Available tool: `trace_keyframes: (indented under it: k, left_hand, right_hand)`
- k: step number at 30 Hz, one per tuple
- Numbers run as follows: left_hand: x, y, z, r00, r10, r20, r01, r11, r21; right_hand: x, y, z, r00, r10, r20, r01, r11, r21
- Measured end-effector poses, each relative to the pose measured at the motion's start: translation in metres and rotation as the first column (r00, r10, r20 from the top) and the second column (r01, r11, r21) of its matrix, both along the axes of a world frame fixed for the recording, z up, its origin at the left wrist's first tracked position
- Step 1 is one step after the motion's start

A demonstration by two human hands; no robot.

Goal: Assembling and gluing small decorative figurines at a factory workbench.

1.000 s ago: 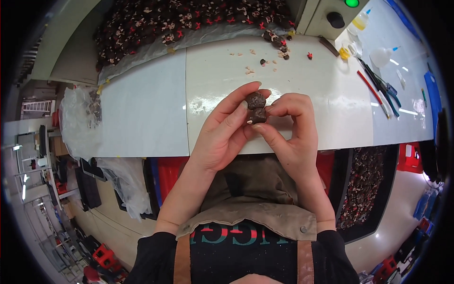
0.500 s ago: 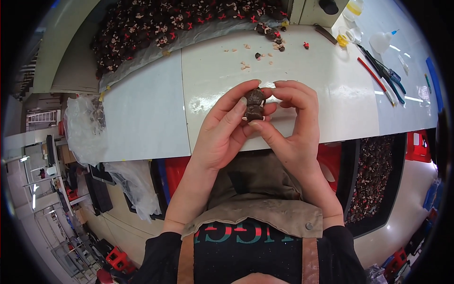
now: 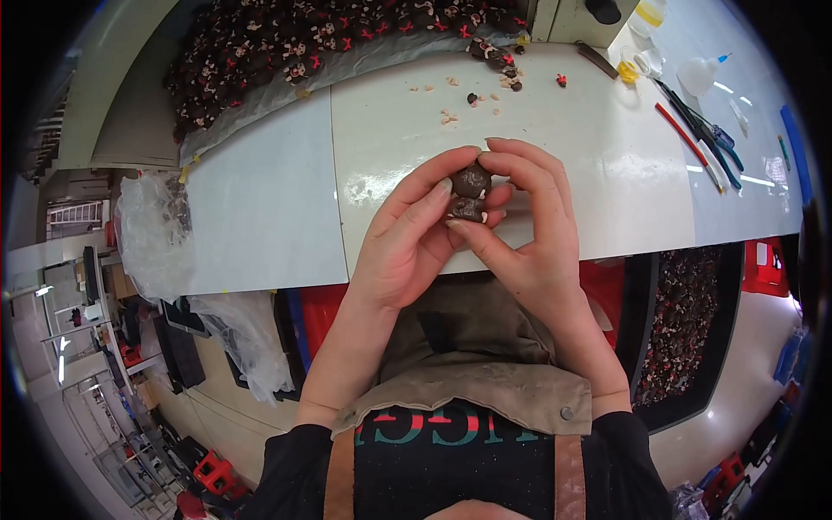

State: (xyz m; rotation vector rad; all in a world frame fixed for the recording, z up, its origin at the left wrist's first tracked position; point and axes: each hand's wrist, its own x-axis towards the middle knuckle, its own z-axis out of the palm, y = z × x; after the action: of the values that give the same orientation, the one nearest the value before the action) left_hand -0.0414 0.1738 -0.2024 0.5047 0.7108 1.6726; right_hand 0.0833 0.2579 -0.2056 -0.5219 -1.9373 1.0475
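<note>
Between my hands, just above the near part of the white worktop, is a small dark brown figurine (image 3: 471,182) with a round head and a smaller body. My left hand (image 3: 406,227) grips it from the left, thumb on the front and index finger at the top. My right hand (image 3: 539,212) closes on it from the right, index fingertip at the head and thumb at the base. Small pale bits show at the figurine's lower edge; its far side is hidden by my fingers. Beyond my hands, small pale pieces (image 3: 449,116) and dark pieces (image 3: 472,99) lie scattered.
A heap of similar dark figurines (image 3: 286,52) covers a sheet at the back left. Pliers (image 3: 726,154), a red stick tool (image 3: 680,134) and a squeeze bottle (image 3: 698,78) lie at the right. Below the table edge stands a black crate (image 3: 641,347) filled with small pieces.
My right index finger has come in against the top of the figurine, and the right hand has shifted slightly left. The figurine has turned a little, its head showing rounder.
</note>
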Motion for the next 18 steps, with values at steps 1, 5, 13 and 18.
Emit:
trace_keyframes:
  k: [1,5,13,18]
  left_hand:
    - [0.000,0.000,-0.001,1.000,-0.004,0.024,0.004,1.000,0.005]
    - [-0.005,0.000,-0.003,0.999,-0.051,-0.015,0.051,0.999,0.014]
    - [0.007,0.001,0.009,0.988,0.071,-0.136,-0.083,0.993,-0.086]
    - [0.014,-0.002,0.006,0.952,0.202,-0.229,-0.234,0.964,-0.122]
  right_hand:
    - [0.000,-0.001,-0.001,1.000,0.001,0.002,-0.001,0.999,-0.045]
    - [-0.003,0.001,-0.002,1.000,0.001,-0.022,-0.001,1.000,-0.007]
    - [-0.005,0.001,0.001,0.999,0.012,-0.037,-0.012,1.000,-0.002]
    - [-0.002,0.006,0.002,0.993,0.115,0.012,-0.114,0.993,-0.016]
